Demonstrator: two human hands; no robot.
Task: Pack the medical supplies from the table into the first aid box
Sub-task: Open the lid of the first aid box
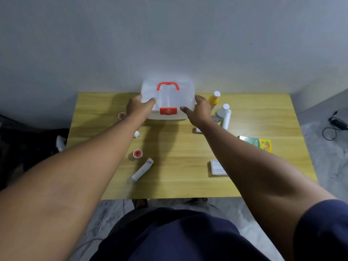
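A translucent white first aid box with a red handle and a red front latch stands closed at the far middle of the wooden table. My left hand holds its left side with the thumb on the lid. My right hand holds its right side, thumb on the lid's front edge. Supplies lie around: a yellow bottle, a white bottle, a white tube, another white tube, two small red tape rolls, a white gauze pad and a green and yellow carton.
A small white item lies left of centre and another sits partly under my right forearm. A white bag hangs off the table's left edge. The wall stands right behind the box. A black cable lies on the floor at right.
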